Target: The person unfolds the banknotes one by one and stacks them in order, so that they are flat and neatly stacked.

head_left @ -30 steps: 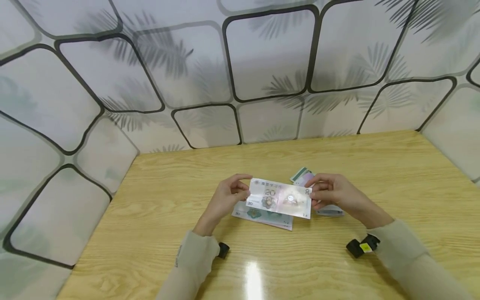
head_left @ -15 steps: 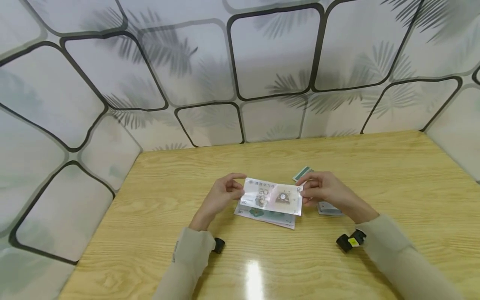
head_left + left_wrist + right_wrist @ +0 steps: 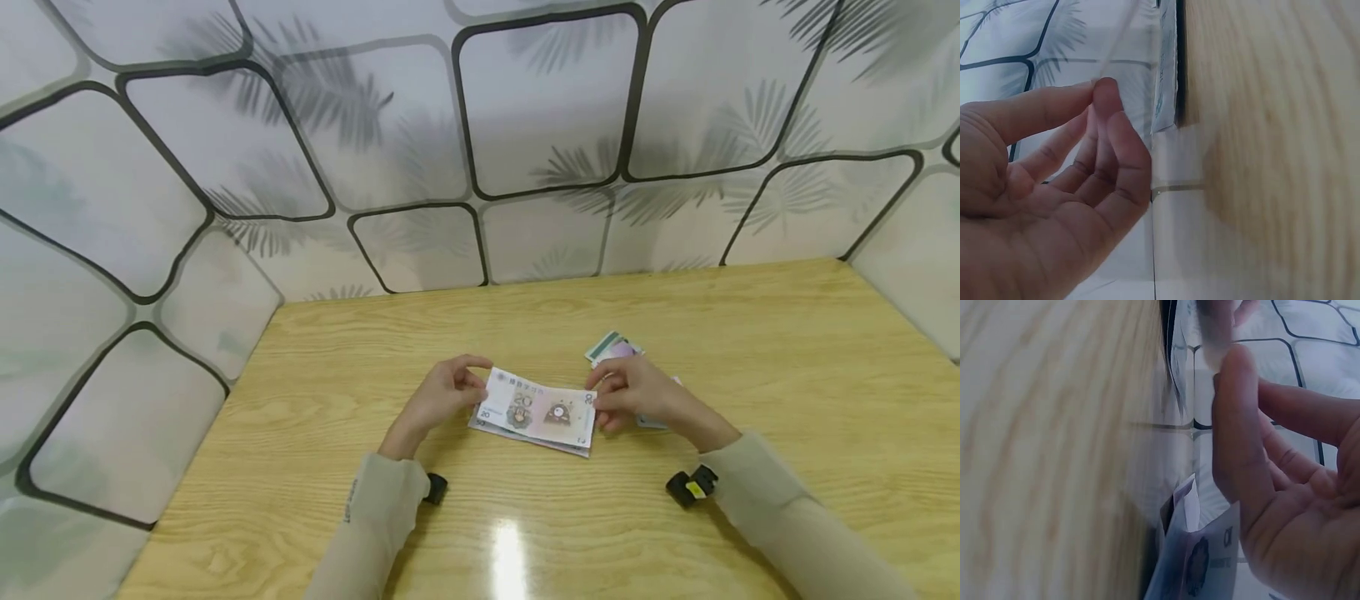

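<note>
A 20 banknote (image 3: pixel 538 408), printed with a cartoon figure, is stretched between my two hands. My left hand (image 3: pixel 441 400) pinches its left end between thumb and fingers. At its right end, my right hand (image 3: pixel 637 390) pinches the edge. Directly beneath lies a small pile of banknotes (image 3: pixel 525 439), a 50 showing at its lower left; the held note covers most of it. In the left wrist view the pile (image 3: pixel 1168 69) appears edge-on, just beyond the fingertips. Folded banknotes (image 3: pixel 1200 556) stand beside my right hand in the right wrist view.
Behind my right hand, more banknotes (image 3: pixel 617 346) lie loosely, partly hidden by it. All rests on a wood-grain table (image 3: pixel 337 350). A patterned wall (image 3: pixel 547 108) bounds the table at the back and both sides.
Both hands have shifted slightly left and brought the 20 banknote down over the pile, which it now mostly covers. My right hand has moved away from the loose banknotes behind it.
</note>
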The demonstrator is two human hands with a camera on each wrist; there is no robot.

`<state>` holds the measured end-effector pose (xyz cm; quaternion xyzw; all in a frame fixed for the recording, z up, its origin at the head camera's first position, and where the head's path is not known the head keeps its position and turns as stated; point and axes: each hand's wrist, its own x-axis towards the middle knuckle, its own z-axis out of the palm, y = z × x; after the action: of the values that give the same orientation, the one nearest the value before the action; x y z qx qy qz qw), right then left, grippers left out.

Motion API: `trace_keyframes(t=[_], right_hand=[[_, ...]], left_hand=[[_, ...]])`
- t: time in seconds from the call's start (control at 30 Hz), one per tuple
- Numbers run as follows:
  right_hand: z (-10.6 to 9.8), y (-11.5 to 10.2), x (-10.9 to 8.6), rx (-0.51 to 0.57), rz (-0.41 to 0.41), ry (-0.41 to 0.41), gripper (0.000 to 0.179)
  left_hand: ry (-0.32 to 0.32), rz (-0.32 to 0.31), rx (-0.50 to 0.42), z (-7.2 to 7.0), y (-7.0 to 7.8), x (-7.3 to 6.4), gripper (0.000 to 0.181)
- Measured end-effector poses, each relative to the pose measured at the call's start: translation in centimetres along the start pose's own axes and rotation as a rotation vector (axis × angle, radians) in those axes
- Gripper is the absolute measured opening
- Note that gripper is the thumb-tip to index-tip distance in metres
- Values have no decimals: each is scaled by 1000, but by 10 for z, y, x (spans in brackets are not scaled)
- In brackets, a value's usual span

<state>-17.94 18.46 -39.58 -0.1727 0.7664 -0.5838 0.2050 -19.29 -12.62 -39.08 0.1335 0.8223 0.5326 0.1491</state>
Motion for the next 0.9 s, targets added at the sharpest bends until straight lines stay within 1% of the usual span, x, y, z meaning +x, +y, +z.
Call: trace_keyframes(t=[0.07,0.17,0.27,0.4,0.5,0.57,0.63,0.73,0.9], right_hand=[[2,0,0,1,3,-11,22],[3,-1,0,-14,11,-6,20],[4,-2,-1,-44,32,13,19],[5,-5,-4,-64,88,33,21],[6,-7,-6,-45,131,36,24],[6,-9,-7,-31,146,35,27],[6,-11,-8,-19,142,29,29],[6,-12,-8,-7,112,12,31],[7,-13,-6,-1,84,0,32]], left_hand=[[-3,-18,11,0,-1,0,41],[-4,-51,22,1,-2,1,40],[13,-61,64,2,-2,1,37],[44,-82,113,3,0,1,34],[40,-109,101,3,0,1,33],[28,-123,86,2,0,1,33],[13,-133,73,0,1,1,33],[-9,-137,67,-2,2,-1,34],[-31,-147,63,-7,3,-4,35]])
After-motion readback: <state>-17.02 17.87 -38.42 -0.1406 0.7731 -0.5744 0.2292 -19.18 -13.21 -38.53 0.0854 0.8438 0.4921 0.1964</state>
